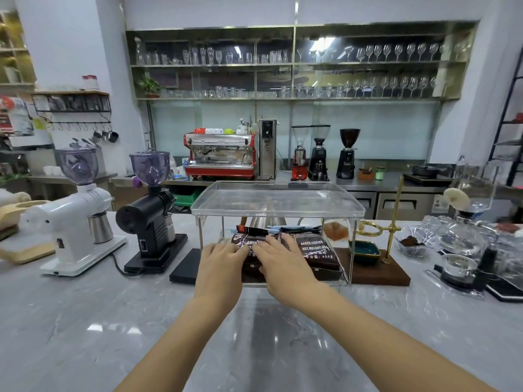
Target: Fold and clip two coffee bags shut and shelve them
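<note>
dark coffee bags [317,250], two counted, lie under both flat, open grips: left hand [222,263], right hand [283,264], inside clear shelf [277,200].

A glossy grey marble table [85,321] fills the foreground. Behind it a long stainless-steel back counter [368,183] runs along a pale frosted wall panel [382,128]. Above hang brass-framed open shelves [294,63] of clear glassware between white walls [65,38].

Both hands [254,258] cover the left coffee bag's [240,241] label
</note>
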